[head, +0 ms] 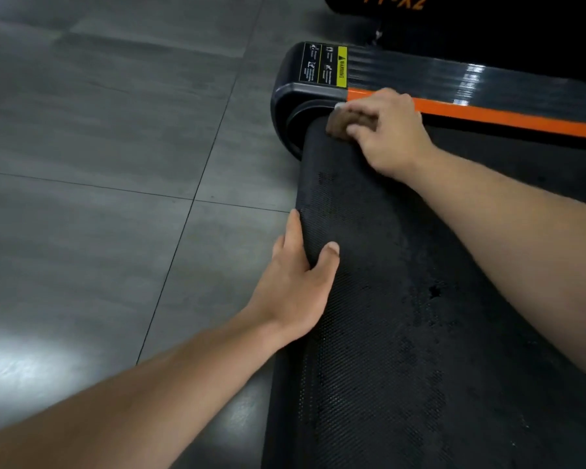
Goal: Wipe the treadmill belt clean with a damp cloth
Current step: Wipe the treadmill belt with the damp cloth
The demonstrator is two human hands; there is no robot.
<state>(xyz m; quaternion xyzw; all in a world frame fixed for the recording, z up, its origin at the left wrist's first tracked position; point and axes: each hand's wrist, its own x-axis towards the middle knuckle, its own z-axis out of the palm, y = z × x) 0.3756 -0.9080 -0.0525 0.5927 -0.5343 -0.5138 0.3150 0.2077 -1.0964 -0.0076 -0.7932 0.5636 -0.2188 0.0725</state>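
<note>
Holding cloth (pixel 344 126) — right hand (pixel 393 133) near WARNING label (pixel 341 66).

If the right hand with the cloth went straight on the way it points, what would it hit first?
Likely the treadmill's black end cap, just beyond the cloth the right hand grips at the belt's end, though depth is unclear.

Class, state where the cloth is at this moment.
In the head view, upper right: the cloth is gripped by the right hand on the belt end, beside the orange rail.
</note>
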